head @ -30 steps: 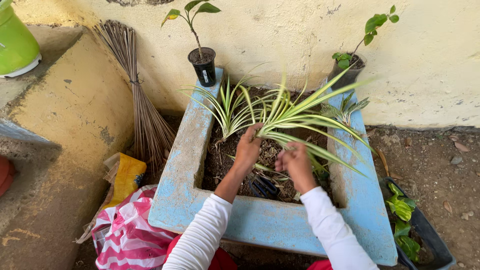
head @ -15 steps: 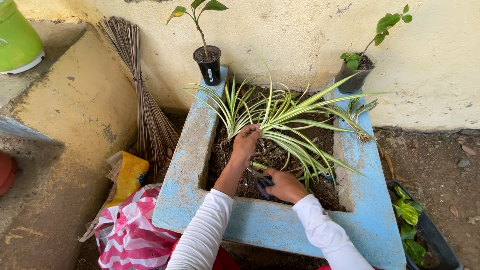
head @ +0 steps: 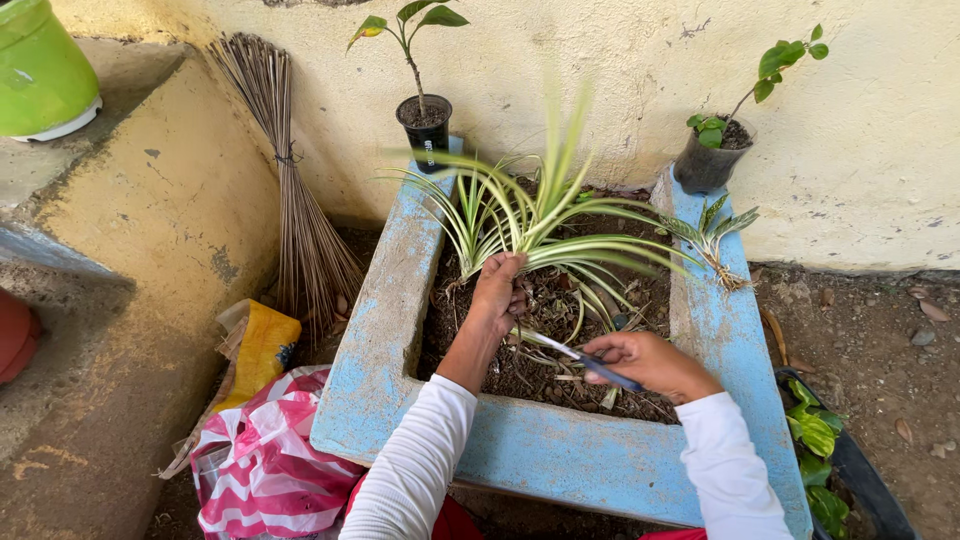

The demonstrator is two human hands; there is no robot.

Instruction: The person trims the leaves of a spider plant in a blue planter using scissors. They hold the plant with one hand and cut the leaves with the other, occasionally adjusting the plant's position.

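Observation:
A square blue concrete planter filled with dark soil sits against a pale wall. My left hand grips the base of a green-and-white striped leafy plant and holds it up, so its leaves fan upward. My right hand holds scissors with dark blue handles over the soil. The blades point left toward the plant's base, just below my left hand. Both arms wear white sleeves.
A small uprooted plant lies on the planter's right rim. Two black pots with seedlings stand at the back corners. A twig broom, yellow bag, pink striped bag and green container are at left. A black tray of green plants lies right.
My right hand dropped to the soil, took up the scissors and now points them at the plant's base. My left hand lifted the plant, and its leaves swung more upright.

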